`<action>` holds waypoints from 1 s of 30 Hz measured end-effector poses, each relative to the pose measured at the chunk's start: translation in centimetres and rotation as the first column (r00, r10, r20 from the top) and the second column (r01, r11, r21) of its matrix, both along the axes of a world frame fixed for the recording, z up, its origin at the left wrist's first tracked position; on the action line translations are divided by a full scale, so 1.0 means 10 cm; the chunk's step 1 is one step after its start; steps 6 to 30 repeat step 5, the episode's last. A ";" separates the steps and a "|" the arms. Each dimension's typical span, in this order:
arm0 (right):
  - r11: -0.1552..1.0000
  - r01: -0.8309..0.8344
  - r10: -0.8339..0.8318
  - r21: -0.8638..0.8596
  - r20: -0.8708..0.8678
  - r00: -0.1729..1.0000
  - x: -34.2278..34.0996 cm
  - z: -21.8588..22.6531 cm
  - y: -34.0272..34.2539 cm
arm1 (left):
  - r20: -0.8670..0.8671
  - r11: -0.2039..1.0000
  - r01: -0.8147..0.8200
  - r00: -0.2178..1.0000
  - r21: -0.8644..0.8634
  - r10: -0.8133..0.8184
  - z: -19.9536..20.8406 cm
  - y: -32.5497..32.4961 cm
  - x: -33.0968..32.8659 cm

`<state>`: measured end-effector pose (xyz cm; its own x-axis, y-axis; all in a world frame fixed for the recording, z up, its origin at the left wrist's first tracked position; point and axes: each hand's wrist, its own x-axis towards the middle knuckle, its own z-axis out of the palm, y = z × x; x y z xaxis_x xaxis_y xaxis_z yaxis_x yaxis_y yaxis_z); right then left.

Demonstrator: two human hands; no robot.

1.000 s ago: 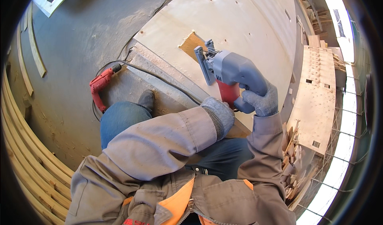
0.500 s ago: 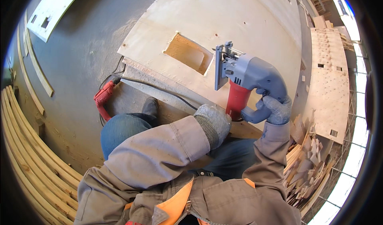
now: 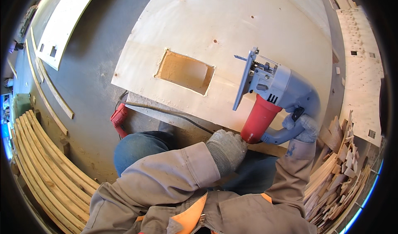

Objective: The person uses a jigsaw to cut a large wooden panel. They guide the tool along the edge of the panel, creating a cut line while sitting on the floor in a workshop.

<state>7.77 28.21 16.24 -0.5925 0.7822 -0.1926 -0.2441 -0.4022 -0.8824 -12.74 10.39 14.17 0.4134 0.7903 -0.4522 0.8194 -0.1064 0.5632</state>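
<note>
A grey-and-red jigsaw (image 3: 286, 84) is held tilted on its side above a pale plywood panel (image 3: 182, 22), its thin blade pointing left. My gloved right hand (image 3: 304, 127) is wrapped round its looped rear handle. Close to the red motor end, my gloved left hand (image 3: 228, 147) is closed, and a black power cord (image 3: 170, 111) runs into it; its fingertips are partly hidden. To the left of the blade, a rectangular opening (image 3: 184, 73) with rough edges is cut through the panel, with wood visible inside.
On the floor beside my knee lies a red power drill (image 3: 119, 118). Long timber strips (image 3: 49, 167) are stacked at the left, near another cut panel (image 3: 68, 26). Wood offcuts (image 3: 342, 167) pile up at the right, below a perforated panel (image 3: 362, 68).
The jigsaw has moved right, away from the opening, and its blade shows more plainly. Both hands have kept their hold. My view has shifted, bringing more of the left side into sight.
</note>
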 end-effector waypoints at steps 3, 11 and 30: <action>0.998 -0.003 0.001 -0.067 -0.032 0.999 0.11 -0.14 0.15 | 0.027 1.000 0.004 1.000 0.007 -0.004 -0.08 0.09 0.11; 0.995 -0.007 0.002 -0.096 -0.053 0.999 0.11 -0.21 0.21 | 0.060 0.991 0.056 0.997 -0.120 -0.049 -0.02 0.25 0.09; 0.995 -0.007 0.002 -0.096 -0.053 0.999 0.11 -0.21 0.21 | 0.060 0.991 0.056 0.997 -0.120 -0.049 -0.02 0.25 0.09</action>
